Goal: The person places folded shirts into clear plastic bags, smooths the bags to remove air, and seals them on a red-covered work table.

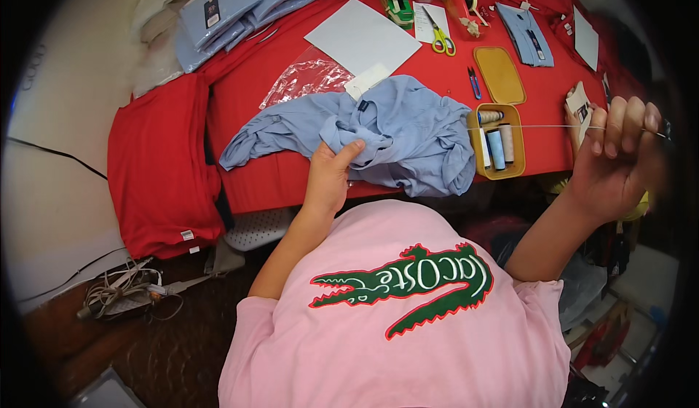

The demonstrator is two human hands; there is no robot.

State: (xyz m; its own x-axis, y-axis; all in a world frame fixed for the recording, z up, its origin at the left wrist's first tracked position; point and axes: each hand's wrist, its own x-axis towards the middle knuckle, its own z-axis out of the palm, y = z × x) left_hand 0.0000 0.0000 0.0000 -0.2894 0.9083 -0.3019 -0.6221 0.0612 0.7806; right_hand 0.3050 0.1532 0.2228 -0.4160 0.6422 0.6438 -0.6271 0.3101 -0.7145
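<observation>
A crumpled light-blue shirt (426,135) lies along the near edge of the red-covered table, a pale tag by its dark neck label. My left hand (328,179) pinches a fold of it, thumb on top. Raised at the far right, my right hand (615,149) has its fingers curled on a pale thread (546,125). That thread runs taut and nearly level toward the shirt, passing over a yellow box (521,164) of thread spools. Something small and dark shows by the right fingertips; I cannot make out its kind.
Beyond the box lie its yellow lid (501,75), thread snips (474,84) and yellow-handled scissors (440,37). White paper (362,38) and clear plastic (306,80) lie behind the shirt. Bagged blue garments (218,15) are stacked far left; folded red cloth (160,168) hangs at the left edge.
</observation>
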